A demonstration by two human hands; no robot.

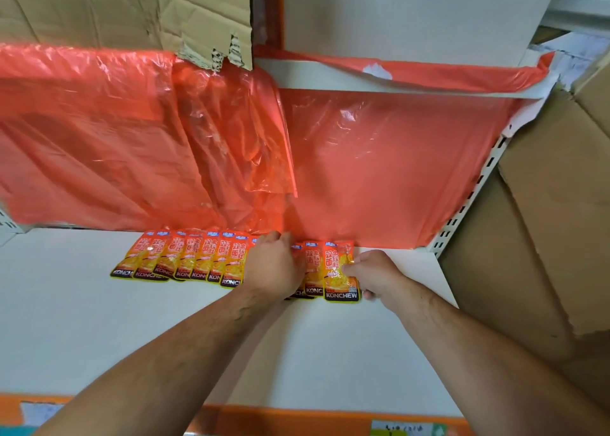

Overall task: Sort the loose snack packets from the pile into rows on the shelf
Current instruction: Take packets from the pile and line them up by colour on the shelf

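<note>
Both hands reach forward over the white shelf, forearms stretched out and angled inward toward 12 o'clock. The left hand lies palm down on the row of packets, knuckles up, thumb toward 12 o'clock and fingers bent across the packets toward 3 o'clock. Whether those fingers grip one or only press on it is hidden under the hand.

The right hand sits just at 3 o'clock of the row. Its thumb and forefinger pinch the right edge of the end packet, and its other fingers are curled under near the packet's lower corner.

The orange and yellow packets overlap one another in a single line along the back of the shelf, tops toward 12 o'clock, with their black bottom bands nearest the person. A red plastic sheet hangs behind them, touching their tops. A cardboard box stands at 3 o'clock, beyond the shelf's slotted upright.
</note>
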